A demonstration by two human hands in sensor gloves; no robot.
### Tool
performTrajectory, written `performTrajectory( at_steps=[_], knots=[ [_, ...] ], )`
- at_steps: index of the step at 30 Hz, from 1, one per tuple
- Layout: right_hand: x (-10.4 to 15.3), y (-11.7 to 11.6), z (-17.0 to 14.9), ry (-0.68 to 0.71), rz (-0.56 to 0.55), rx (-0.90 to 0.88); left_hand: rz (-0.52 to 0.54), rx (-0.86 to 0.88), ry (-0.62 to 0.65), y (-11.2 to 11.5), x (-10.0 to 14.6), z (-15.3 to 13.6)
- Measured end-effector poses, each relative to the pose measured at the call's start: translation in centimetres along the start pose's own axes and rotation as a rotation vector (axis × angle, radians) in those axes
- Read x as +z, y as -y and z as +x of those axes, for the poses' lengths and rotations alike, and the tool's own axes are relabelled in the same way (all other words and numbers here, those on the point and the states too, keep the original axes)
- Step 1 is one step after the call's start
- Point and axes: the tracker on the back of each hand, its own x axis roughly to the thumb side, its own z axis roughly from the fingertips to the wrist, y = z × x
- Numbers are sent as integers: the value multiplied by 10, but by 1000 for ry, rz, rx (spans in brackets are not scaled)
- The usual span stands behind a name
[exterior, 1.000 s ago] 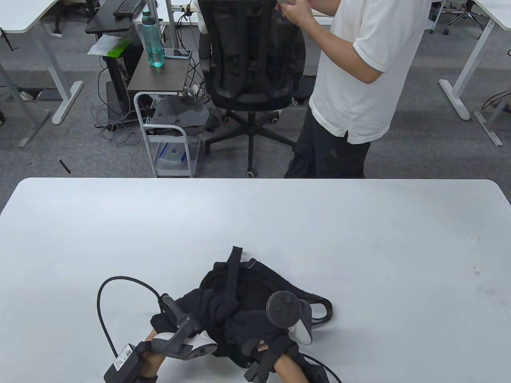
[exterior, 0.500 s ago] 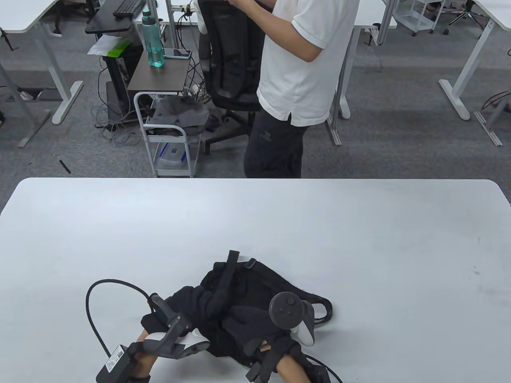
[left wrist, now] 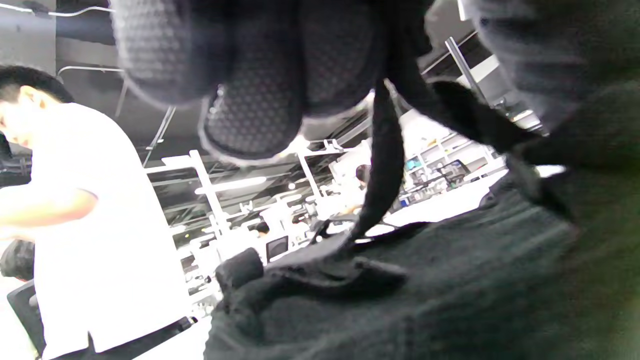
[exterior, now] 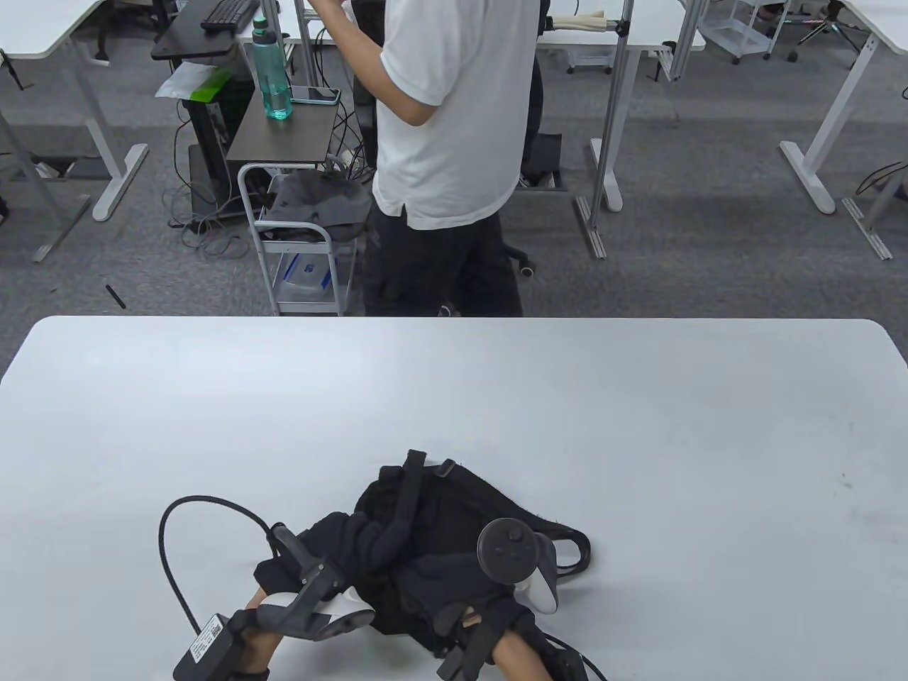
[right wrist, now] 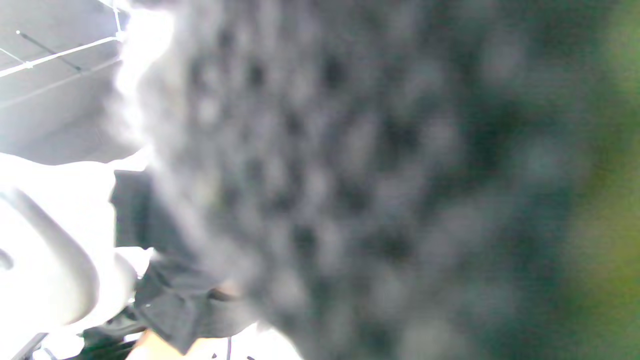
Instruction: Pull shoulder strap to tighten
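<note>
Our left hand (exterior: 355, 543) pinches the shoulder strap (exterior: 404, 496); we cannot tell how our right hand (exterior: 443, 571) lies on the black backpack (exterior: 468, 496), bottom centre on the surface (exterior: 638, 425). Mid-pull; next, draw strap lower-left.

A black bag (exterior: 454, 511) with a black strap (exterior: 406, 489) is lying on the white counter (exterior: 638, 440). Black honeycomb-textured gloves are covering both hands; a teal bottle (exterior: 269, 71) is standing upper left.
</note>
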Motion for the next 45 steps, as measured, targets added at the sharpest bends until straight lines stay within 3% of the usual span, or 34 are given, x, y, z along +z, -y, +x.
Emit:
performTrajectory(
  at_steps=[6,9,15,21,31,35,45],
  knots=[
    [0,0,0,14,88,-14,-29,9,-42,3,1,-10],
    [1,-1,-4,-25,111,-38,-5,-22,-56,-8,1,-5],
    [0,1,-7,-24,48,-67,66,-19,23,-24,-4,13],
    [2,2,-2,8,0,-64,76,-25,72,-23,-7,24],
    [-1,0,-1,-2,58,-54,20,-15,6,-7,-3,0],
    [-2,-1,-1,-14,105,-86,33,-3,-60,-12,2,-13],
    [1,5,-3,5,-12,-88,97,-15,62,-28,-7,22]
  ],
)
